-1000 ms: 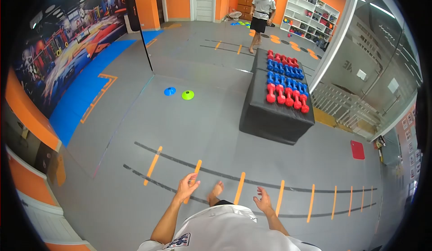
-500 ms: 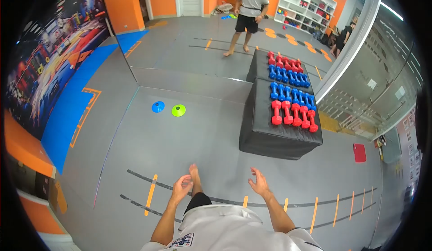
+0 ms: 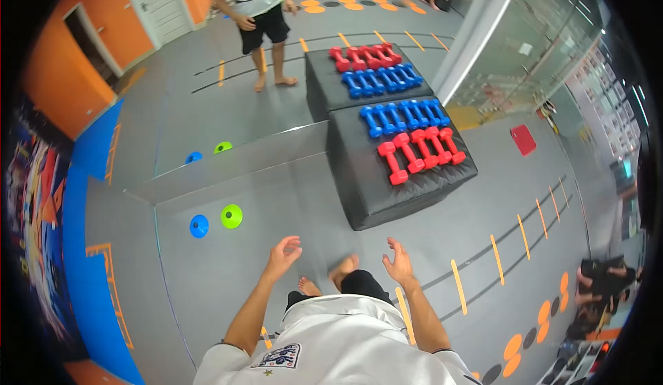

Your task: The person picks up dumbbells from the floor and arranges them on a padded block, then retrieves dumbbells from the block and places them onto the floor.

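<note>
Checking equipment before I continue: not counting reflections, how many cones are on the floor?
2: the blue cone and, just right of it, the green cone, both on the floor beyond the left hand, left of the black block. Others could be hidden from view.

From afar I'm seeing the block (image 3: 356, 171) wearing a smooth, softly glossy leather-like cover; its dumbbells (image 3: 425, 149) are showing a plastic-like coat, the cones (image 3: 235, 218) are looking plastic, the floor (image 3: 290, 195) is reading matt, the shirt (image 3: 345, 340) is creasing as cloth, the glass partition (image 3: 518, 67) is gleaming
</note>
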### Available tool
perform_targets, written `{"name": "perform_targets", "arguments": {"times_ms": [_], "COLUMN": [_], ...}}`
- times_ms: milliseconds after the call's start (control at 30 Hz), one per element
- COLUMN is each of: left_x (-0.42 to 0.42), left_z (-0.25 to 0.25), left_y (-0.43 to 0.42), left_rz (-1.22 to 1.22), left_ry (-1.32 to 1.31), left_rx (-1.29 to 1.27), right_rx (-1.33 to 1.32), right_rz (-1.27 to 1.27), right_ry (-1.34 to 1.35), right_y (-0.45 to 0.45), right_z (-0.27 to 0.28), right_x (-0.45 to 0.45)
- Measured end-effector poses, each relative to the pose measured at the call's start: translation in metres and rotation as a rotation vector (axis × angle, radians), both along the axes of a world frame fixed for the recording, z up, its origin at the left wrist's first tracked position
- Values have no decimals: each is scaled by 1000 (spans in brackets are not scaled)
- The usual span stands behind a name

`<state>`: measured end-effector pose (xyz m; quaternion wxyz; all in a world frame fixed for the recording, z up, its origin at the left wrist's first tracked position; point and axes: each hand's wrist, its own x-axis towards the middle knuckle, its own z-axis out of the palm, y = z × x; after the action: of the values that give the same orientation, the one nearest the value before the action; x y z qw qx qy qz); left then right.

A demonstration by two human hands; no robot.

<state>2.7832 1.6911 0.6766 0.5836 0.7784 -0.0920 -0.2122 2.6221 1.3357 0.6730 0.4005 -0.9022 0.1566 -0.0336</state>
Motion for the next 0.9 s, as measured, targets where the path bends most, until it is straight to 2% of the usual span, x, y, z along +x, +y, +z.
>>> {"name": "perform_targets", "arguments": {"times_ms": [167, 267, 400, 533, 667, 800, 900], "left_x": [114, 158, 221, 277, 326, 380, 425], "left_z": [-16, -5, -2, -11, -8, -30, -44], "left_y": [-72, -118, -175, -218, -271, -311, -334], "left_rz": [-172, -229, -305, -418, -521, -633, -759], "left_ry": [4, -3, -17, -18, -49, -127, -63], "left_rx": [-25, -11, 15, 81, 121, 160, 201], "right_rx": [-136, -67, -80, -75, -63, -86, -39], "right_rz": [21, -38, -76, -112, -263, -402, -537], "right_ry": [4, -104, -83, 44, 126, 307, 465], "right_y": [-28, -51, -86, -108, -125, -146, -161], "right_z": [-34, -50, -46, -50, -61, -84, -91], "right_x": [84, 147, 213, 261, 294, 325, 349]}}
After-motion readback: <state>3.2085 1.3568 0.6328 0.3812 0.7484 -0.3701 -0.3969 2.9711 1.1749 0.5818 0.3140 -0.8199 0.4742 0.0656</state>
